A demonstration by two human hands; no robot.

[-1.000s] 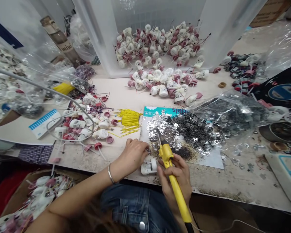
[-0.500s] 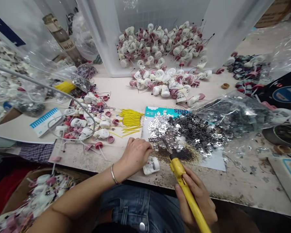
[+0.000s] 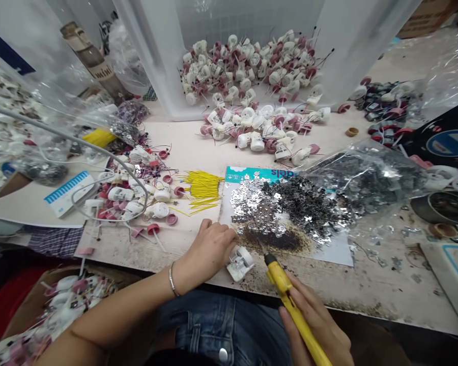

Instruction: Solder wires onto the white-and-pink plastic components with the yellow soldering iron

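A: Where's the left hand [image 3: 209, 250]?

B: Palm down over the bench [image 3: 183, 244], wrist low, fingers [image 3: 223, 234] pressed loosely together, just beside a white plastic part [image 3: 239, 263] lying tilted near the near edge. I can't tell whether they're gripping it.

A: And the right hand [image 3: 315, 325]?

B: Closed firmly around a yellow soldering iron [image 3: 295, 310], its tip end angled far and left, close to that part and near a scorched sheet [image 3: 275, 241].
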